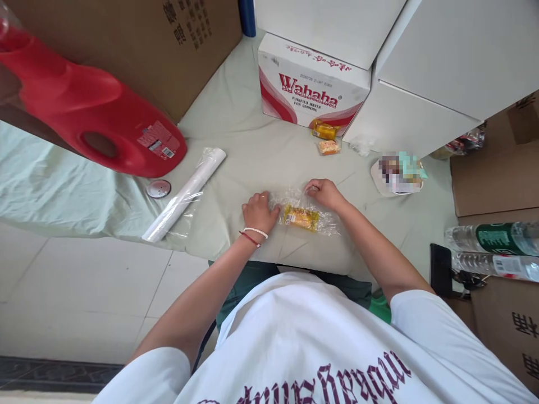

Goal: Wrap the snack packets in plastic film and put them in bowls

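A snack in a yellow wrapper (301, 217) lies on a crumpled sheet of clear plastic film (328, 223) on the cloth-covered table. My left hand (257, 214) rests at the film's left side, palm down with its fingers apart, and its thumb is next to the film. With fingertips pinched, my right hand (323, 193) grips the film's upper edge, just above and right of the snack. Further back, another yellow-wrapped snack (324, 129) and an orange-and-white wrapped piece (329, 147) lie in front of the Wahaha carton.
A roll of plastic film (185, 193) lies at left, beside a round lid (159, 189) and a large red jug (101, 118). The Wahaha carton (309, 92) stands behind. At right are a white container (385, 180), plastic bottles (467, 238) and a dark phone-like object (441, 269).
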Motion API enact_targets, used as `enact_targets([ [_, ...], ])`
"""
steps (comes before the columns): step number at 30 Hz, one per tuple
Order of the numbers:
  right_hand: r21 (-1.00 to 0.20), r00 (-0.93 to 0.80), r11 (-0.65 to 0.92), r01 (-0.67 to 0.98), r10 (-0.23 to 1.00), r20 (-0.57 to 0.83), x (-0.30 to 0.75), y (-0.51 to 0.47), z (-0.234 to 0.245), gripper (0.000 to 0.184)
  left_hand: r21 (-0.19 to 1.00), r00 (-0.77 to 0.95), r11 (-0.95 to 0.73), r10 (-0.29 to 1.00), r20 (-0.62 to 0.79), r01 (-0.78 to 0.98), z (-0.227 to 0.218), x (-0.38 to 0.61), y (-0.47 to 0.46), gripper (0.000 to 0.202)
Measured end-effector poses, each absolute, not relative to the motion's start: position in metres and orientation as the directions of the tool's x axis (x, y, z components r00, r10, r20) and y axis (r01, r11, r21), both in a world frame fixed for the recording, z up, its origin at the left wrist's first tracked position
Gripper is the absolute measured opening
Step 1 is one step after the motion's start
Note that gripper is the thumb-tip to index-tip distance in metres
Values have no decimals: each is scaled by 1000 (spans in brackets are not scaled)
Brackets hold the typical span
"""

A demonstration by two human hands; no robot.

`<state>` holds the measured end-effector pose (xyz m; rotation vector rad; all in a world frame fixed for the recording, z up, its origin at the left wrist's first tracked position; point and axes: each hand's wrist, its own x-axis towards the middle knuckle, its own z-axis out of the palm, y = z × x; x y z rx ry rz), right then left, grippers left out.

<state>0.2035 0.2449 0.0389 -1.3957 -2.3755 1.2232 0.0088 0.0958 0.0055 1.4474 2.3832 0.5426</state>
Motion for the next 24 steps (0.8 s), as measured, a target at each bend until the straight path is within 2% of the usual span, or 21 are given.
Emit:
enact_targets([
  [2,-745,-555,198,637,789,-264,210,240,41,28,489,-440,433,891,-107,758,5,3,103,22],
  [5,-766,-510,123,630,810,-289,221,235,40,33,591,-542,501,831,-124,632,3,-7,110,11],
  [7,-758,-462,72,649,828,-318,225,233,35,35,652,-638,496,770,-24,574,2,-11,110,20],
  [9,-754,-422,28,656,842,-336,226,233,30,37,672,-673,419,722,161,610,2,-11,104,32],
  [11,-765,-409,6,644,848,-337,225,232,25,40,633,-592,289,732,336,718,5,-6,94,29],
  [14,-784,-417,5,620,849,-325,221,231,20,43,509,-258,-7,856,448,861,12,9,79,18],
  [16,-795,-415,-3,606,852,-320,219,230,21,43,449,-22,-180,913,408,875,16,20,76,19],
  [18,-809,-407,-24,587,855,-320,218,229,25,45,428,83,-224,942,324,876,18,30,78,23],
  [21,-846,-435,6,533,860,-268,218,222,34,48,418,47,-134,976,211,898,19,40,88,29],
  [24,-863,-522,168,477,844,-125,216,203,40,47,410,-1,-62,988,153,910,18,47,97,30],
])
